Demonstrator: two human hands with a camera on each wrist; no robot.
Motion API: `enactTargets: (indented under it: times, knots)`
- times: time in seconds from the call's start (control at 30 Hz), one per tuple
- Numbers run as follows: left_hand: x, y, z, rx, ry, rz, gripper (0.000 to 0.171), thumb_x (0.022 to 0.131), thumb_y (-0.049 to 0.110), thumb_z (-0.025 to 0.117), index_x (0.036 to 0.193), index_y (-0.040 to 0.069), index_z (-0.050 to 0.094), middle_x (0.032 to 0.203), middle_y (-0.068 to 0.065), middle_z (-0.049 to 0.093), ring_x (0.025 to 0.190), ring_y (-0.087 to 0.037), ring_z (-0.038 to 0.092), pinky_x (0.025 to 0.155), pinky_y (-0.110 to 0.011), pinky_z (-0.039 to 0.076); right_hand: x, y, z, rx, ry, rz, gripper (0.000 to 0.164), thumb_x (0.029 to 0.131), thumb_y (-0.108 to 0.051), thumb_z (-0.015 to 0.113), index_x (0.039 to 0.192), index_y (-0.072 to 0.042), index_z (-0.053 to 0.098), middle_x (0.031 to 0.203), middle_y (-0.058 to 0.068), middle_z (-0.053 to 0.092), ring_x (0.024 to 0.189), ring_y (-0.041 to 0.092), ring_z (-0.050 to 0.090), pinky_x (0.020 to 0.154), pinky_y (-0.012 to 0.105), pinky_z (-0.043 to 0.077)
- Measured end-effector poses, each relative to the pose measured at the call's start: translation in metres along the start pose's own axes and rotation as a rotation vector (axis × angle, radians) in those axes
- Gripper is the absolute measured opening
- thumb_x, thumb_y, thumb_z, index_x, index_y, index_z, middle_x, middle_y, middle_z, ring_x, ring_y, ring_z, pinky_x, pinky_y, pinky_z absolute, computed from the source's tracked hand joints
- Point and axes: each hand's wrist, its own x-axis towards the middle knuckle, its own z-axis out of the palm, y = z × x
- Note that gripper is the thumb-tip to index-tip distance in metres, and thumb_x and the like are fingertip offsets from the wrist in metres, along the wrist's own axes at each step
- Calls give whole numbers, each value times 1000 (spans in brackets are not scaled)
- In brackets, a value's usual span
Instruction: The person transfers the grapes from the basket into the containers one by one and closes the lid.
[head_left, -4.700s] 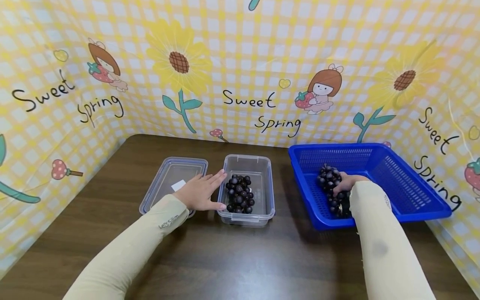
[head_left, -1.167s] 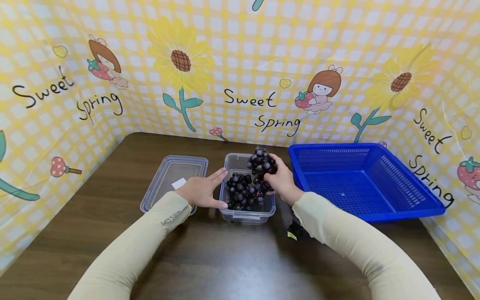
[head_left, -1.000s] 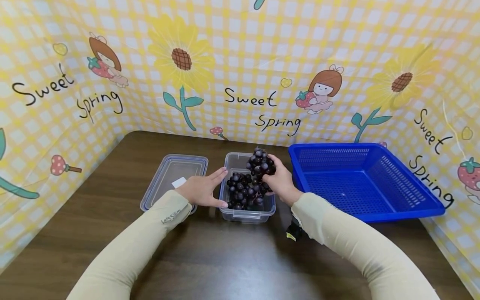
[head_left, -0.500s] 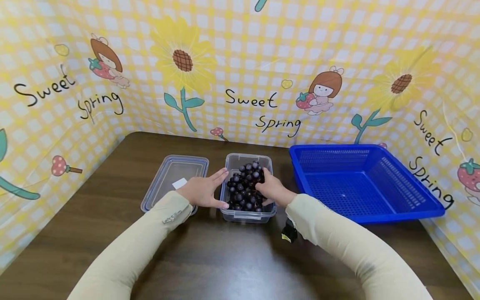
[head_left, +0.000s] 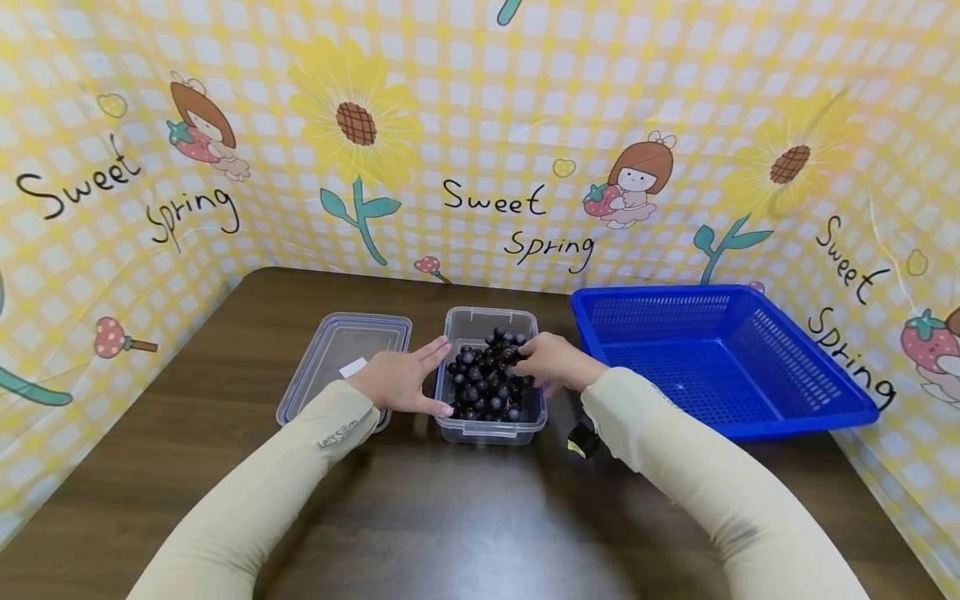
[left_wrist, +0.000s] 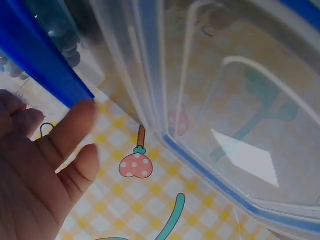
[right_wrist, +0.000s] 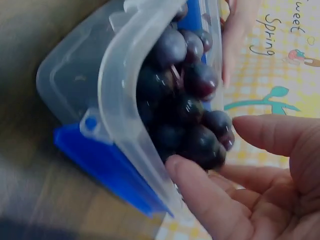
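Dark purple grapes (head_left: pixel 483 385) lie heaped in a clear plastic container (head_left: pixel 491 431) at the middle of the table. My left hand (head_left: pixel 397 381) has its fingers spread, with thumb and fingertips at the container's left rim. Over the right rim reaches my right hand (head_left: pixel 557 362), fingertips at the grapes. In the right wrist view, the fingers of that hand (right_wrist: pixel 265 175) are loosely spread around the near grapes (right_wrist: pixel 185 110), not closed on them; one fingertip is right at the rim. The left wrist view shows the left fingers (left_wrist: pixel 75 130) beside a blue latch (left_wrist: pixel 45 55).
A clear lid (head_left: pixel 322 362) with a blue seal and a white label lies left of the container, partly behind the left hand. On the right stands a blue slotted basket (head_left: pixel 802 379). Patterned yellow checked cloth (head_left: pixel 487 108) rises behind the brown table (head_left: pixel 420 517).
The right hand has carried a grape bunch from the blue basket into the container, lowered it onto the other grapes and loosened its fingers. The left hand has stayed at the left rim.
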Motion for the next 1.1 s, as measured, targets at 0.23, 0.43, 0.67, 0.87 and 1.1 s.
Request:
enactTargets:
  times: [0.23, 0.43, 0.67, 0.87, 1.1]
  knots:
    - [-11, -4, -11, -103, -34, 29, 86, 91, 63, 48, 149, 1, 30, 154, -15, 26, 83, -30, 65, 75, -40, 51, -4, 8, -1, -120, 5, -80, 25, 93, -3, 53, 111, -1, 71, 99, 10, 68, 58, 13, 54, 52, 29, 54]
    - [-35, -25, -18, -286, 17, -78, 68, 97, 52, 46, 142, 0, 44, 135, -21, 52, 123, -40, 49, 104, -55, 32, -11, 2, 5, -312, 99, -204, 30, 93, -4, 50, 118, -1, 67, 112, 13, 67, 57, 14, 50, 55, 26, 48]
    - [-58, -60, -26, -536, 163, -242, 60, 101, 39, 45, 140, -7, 43, 136, -28, 49, 124, -44, 45, 101, -55, 37, -16, -20, 17, -83, 293, -335, 33, 90, -4, 51, 120, -2, 66, 53, -2, 40, 45, 10, 30, 51, 24, 32]
    - [-80, -96, -33, -871, 126, -287, 68, 104, 44, 31, 146, -10, 26, 144, -33, 33, 128, -51, 36, 105, -60, 29, -12, -48, 45, 432, 60, -339, 47, 91, 0, 48, 138, 0, 49, 94, 19, 66, 80, 24, 66, 71, 28, 55]
    - [-100, -134, -25, -1286, 46, -357, 75, 102, 52, 14, 149, -3, -9, 152, -33, -1, 137, -53, 9, 109, -63, 12, -10, -85, 96, 803, -125, -240, 65, 94, -1, 48, 152, -5, 20, 131, 29, 50, 116, 41, 54, 94, 42, 48]
